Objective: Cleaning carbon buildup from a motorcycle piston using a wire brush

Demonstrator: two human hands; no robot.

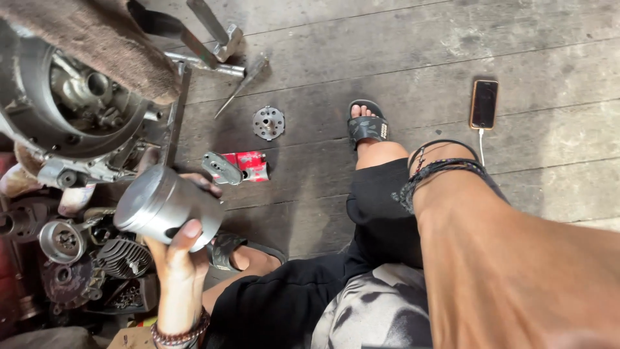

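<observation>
left hand [184, 249] grips a silver metal piston [165, 207], thumb pressed on the near side of its skirt and fingers curled round the far side, so the flat crown faces up and to the left. the piston is held in the air just below an opened engine case [61, 106] and above a heap of engine parts [97, 258] lying on the wooden floor [387, 58]. it looks like a stiff, solid casting, fairly heavy for its size, with a smooth and probably oily wall that could slip; a grip round the skirt, as now, with the thumb opposite the fingers, seems the safest hold, keeping clear of the ring grooves near the crown. right hand cannot be seen: only the forearm [516, 258] with dark cord bracelets [439, 171] crosses the lower right, so i cannot tell whether it is open or closed. further out on the floor lie a round drilled plate [268, 123], a small grey bracket on a red wrapper [236, 167], a thin screwdriver [242, 84] and a phone on a white cable [484, 103]. a sandalled foot [367, 126] rests near the plate.
</observation>
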